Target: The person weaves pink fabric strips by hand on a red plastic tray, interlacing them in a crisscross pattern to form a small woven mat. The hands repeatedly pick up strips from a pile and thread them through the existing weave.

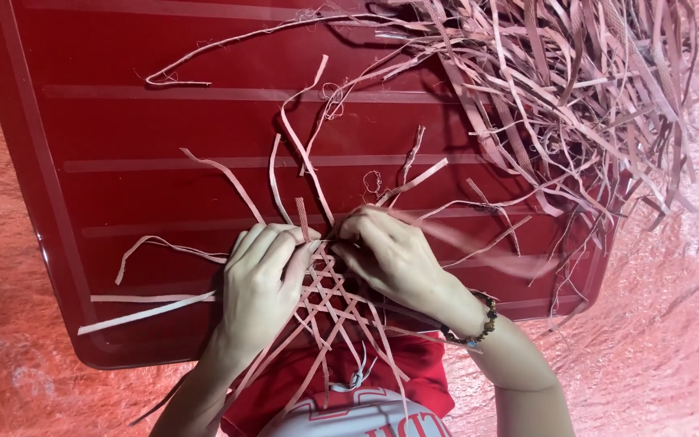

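Observation:
A small woven lattice of pale pink strips (pixel 329 295) lies on a dark red tray (pixel 107 121), near its front edge. My left hand (pixel 262 279) presses down on the lattice's left side, fingers curled over the strips. Against the right side rests my right hand (pixel 390 257), which pinches a strip at the weave's top; a beaded bracelet (pixel 479 328) circles that wrist. Loose strip ends (pixel 285 154) fan out from the weave in all directions. A blurred strip (pixel 487 247) trails to the right of my right hand.
A big tangled heap of the same pink strips (pixel 576 89) covers the tray's far right corner and spills past its edge. The tray sits on a crinkled pinkish sheet (pixel 673 324). A red garment (pixel 341 396) shows at the bottom.

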